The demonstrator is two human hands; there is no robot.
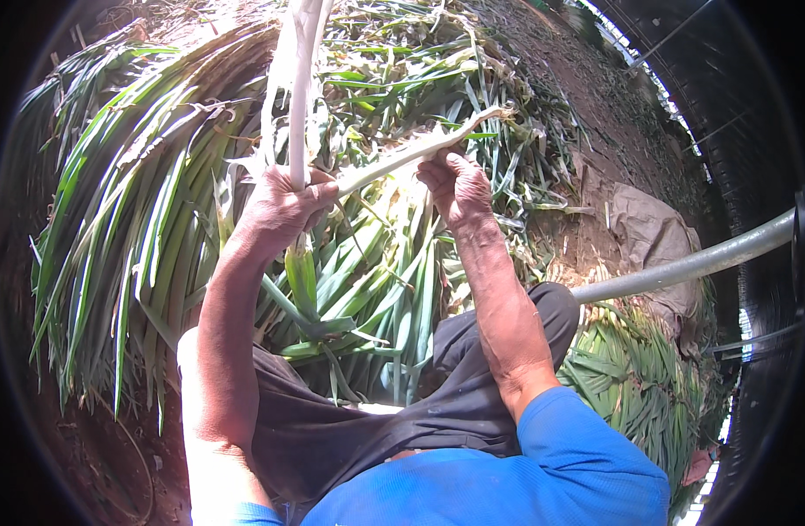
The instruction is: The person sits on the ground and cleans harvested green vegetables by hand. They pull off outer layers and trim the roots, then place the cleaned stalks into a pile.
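My left hand (pixel 297 197) is closed around long green onions. Their white stalks (pixel 300 85) rise toward the top of the view, and green leaves (pixel 302 279) hang below my fist. Another white onion stalk (pixel 402 158) slants up to the right from my left fingertips and ends in a small tuft of roots (pixel 506 113). The curled fingertips of my right hand (pixel 460 181) pinch this slanted stalk from below, nearer its root end. Part of the grip is hidden behind the stalk. Between my knees lie broad green leaves (pixel 402 315).
A large heap of onions with long leaves (pixel 133 197) lies at left. Loose leaves and peelings (pixel 402 72) spread ahead. On the right are a metal pipe (pixel 691 263), a crumpled brown sack (pixel 652 220) and more stacked onions (pixel 639 381). Dark netting (pixel 764 164) edges the far right.
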